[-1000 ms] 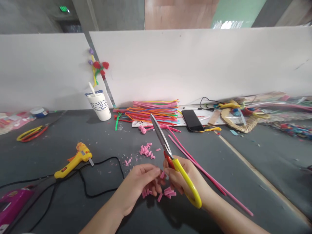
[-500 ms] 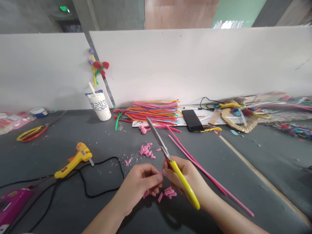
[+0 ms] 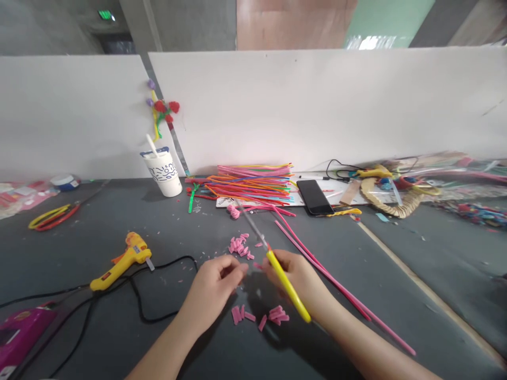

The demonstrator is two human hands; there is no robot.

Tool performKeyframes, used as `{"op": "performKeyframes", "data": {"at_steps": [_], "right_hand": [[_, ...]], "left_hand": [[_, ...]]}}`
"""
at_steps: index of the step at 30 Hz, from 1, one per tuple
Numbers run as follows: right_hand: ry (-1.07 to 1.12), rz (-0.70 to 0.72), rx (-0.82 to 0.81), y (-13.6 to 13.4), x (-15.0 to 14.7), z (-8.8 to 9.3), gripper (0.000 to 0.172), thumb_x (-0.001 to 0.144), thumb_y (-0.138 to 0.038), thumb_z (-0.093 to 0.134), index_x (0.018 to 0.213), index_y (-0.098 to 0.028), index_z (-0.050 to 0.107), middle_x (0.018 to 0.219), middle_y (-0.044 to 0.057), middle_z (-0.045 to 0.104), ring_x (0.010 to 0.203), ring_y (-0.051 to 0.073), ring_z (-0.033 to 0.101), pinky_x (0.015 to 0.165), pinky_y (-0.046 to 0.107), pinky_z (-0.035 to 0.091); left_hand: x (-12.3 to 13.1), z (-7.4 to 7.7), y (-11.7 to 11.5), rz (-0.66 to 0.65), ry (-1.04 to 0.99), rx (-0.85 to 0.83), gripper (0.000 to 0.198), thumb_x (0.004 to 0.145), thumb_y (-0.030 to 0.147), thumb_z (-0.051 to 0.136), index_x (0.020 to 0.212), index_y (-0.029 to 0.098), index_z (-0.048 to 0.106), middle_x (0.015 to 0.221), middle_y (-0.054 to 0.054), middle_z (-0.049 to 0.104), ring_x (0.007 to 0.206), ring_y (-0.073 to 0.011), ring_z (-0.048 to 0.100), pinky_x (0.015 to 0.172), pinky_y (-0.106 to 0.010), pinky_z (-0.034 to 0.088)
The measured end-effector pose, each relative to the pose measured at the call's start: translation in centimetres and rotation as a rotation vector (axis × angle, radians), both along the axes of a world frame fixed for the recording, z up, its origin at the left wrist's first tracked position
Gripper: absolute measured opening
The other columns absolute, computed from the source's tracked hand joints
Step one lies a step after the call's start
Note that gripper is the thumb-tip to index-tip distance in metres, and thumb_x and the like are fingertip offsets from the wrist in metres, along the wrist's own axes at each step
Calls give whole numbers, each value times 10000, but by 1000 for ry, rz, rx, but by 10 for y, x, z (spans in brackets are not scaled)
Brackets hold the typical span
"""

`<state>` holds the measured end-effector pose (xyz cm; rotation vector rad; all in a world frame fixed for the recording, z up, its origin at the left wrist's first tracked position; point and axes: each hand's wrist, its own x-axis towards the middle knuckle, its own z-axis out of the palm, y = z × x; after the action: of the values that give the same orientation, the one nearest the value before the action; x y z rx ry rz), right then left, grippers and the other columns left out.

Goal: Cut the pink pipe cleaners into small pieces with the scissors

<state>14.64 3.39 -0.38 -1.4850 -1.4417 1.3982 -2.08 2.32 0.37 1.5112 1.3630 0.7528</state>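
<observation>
My right hand (image 3: 298,279) grips yellow-handled scissors (image 3: 288,286), their blades pointing away towards the stems at the back. At its fingertips a short pink pipe-cleaner piece (image 3: 257,266) pokes out to the left. My left hand (image 3: 214,287) is a little apart from it, thumb and fingers pinched together; whatever they hold, if anything, is hidden. Cut pink pieces (image 3: 278,315) lie on the grey table below the hands. Another small heap of pink bits (image 3: 238,245) sits beyond them.
Two long pink stems (image 3: 336,281) lie to the right. Behind are a bundle of coloured pipe cleaners (image 3: 253,182), a phone (image 3: 315,197) and a white cup (image 3: 166,177). A yellow glue gun (image 3: 121,263) with black cord (image 3: 158,318) rests on the left, near another pair of scissors (image 3: 53,216).
My hands have moved apart, the left one drawing left and up. The scissors have shifted slightly left, and the pink piece at my right fingertips now shows clearly.
</observation>
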Motion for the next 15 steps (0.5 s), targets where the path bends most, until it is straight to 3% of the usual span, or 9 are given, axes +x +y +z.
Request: {"op": "performKeyframes", "data": {"at_steps": [2,5,7,10,12,15], "right_hand": [[13,-52,-10,7,0,-3,131,719,-318,496,680,-195,472,346,-106,350,283,69,357,335,186,313],[30,-91,-21,11,5,-5,162,718,-333,501,643,-205,435,306,-119,317,251,63,318,348,199,348],[38,-94,-27,10,9,-5,186,704,-322,514,602,-209,406,304,-117,325,250,60,313,352,202,357],[54,-77,-34,5,11,-4,200,690,-302,524,578,-214,383,310,-118,328,257,60,320,355,204,365],[66,-64,-36,4,12,-4,199,687,-283,524,575,-216,373,313,-121,324,264,60,325,365,205,376],[73,-56,-38,3,12,-3,180,693,-259,512,585,-216,375,320,-122,325,271,58,327,374,205,382]], "left_hand": [[-4,0,3,26,7,1,263,785,404,451,640,190,502,546,47,443,502,-113,415,482,-221,314],[-7,-2,7,22,60,39,272,794,388,423,612,195,484,546,45,427,510,-119,420,490,-225,318],[-7,-5,6,3,142,106,255,789,323,419,575,192,467,565,37,431,541,-126,438,525,-234,329],[-6,-6,3,-39,256,169,103,707,157,441,726,205,530,663,30,475,585,-129,465,571,-243,344],[-5,-5,-2,-151,314,169,206,649,102,450,785,218,552,718,25,500,598,-129,475,569,-242,342],[-3,-1,-9,-381,401,200,159,632,102,478,687,215,574,772,12,531,636,-136,499,570,-244,330]]}}
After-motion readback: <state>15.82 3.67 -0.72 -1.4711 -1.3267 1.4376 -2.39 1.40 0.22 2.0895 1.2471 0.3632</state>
